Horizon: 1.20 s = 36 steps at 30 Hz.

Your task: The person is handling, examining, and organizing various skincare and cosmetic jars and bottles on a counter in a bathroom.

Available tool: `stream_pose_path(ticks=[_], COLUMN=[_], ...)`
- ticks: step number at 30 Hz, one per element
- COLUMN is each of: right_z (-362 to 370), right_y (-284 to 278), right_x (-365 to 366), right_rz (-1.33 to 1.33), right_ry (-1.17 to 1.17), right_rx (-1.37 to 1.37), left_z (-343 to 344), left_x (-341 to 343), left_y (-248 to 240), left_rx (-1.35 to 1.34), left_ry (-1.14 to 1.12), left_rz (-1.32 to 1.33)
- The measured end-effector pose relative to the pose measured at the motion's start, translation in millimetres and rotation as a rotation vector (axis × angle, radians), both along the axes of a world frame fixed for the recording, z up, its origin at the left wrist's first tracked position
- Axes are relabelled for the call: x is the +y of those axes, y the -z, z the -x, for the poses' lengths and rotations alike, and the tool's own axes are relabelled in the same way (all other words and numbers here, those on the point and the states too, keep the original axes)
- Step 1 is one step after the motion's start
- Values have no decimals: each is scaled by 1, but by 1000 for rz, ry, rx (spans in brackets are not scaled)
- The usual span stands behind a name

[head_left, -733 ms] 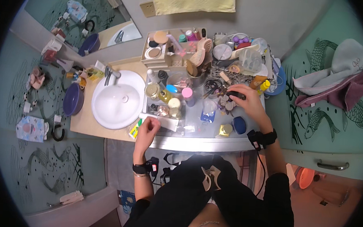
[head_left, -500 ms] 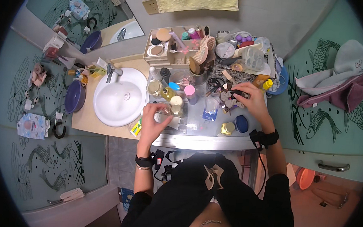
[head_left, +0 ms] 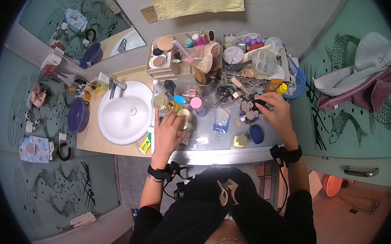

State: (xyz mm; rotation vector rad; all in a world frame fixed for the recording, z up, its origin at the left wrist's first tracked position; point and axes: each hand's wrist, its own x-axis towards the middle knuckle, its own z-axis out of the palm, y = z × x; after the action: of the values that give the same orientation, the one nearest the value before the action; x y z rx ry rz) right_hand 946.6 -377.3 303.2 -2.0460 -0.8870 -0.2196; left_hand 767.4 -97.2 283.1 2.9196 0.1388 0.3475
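My left hand [head_left: 170, 131] lies over a cluster of small bottles at the counter's front left, fingers stretched and apart. Beside its fingertips stand a glass jar with a pale lid [head_left: 160, 102] and a yellow bottle [head_left: 174, 106]; a cream-lidded jar [head_left: 185, 114] is partly covered by the hand. My right hand [head_left: 274, 110] is closed in a pinch around a small dark item, too hidden to name. Just left of those fingers sits a bunch of grey-brown scrunchies [head_left: 249, 111]. A pink-capped bottle [head_left: 196, 104] stands between the hands.
A white sink [head_left: 125, 129] is at the left, beside a purple basin [head_left: 78, 115]. A beige cosmetics organizer [head_left: 163, 71] and a filled patterned basket [head_left: 234, 73] line the wall. A blue round container [head_left: 256, 134] and a yellow-lidded jar [head_left: 239, 141] sit near the front edge.
My left hand has moved forward and its fingers now reach over the bottles. My right hand stays by the scrunchies, still pinching. The whole view has shifted slightly.
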Motion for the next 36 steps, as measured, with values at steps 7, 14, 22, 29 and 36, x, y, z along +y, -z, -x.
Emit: stream_pose_path(ticks=[7, 14, 22, 29, 36], right_z=[-2, -16, -34, -26, -14], right_y=[10, -6, -73, -136, -142], right_x=[2, 15, 7, 19, 35], right_rz=[-27, -151, -113, -111, -196], right_ry=[73, 56, 121, 57, -57], right_rx=[102, 169, 123, -2, 17], left_z=[-2, -3, -9, -31, -56], left_x=[2, 0, -7, -38, -57], left_y=[8, 10, -4, -26, -20], left_rx=[22, 21, -123, -107, 10], left_ry=[35, 7, 6, 52, 107], left_rz=[41, 54, 40, 660, 1039])
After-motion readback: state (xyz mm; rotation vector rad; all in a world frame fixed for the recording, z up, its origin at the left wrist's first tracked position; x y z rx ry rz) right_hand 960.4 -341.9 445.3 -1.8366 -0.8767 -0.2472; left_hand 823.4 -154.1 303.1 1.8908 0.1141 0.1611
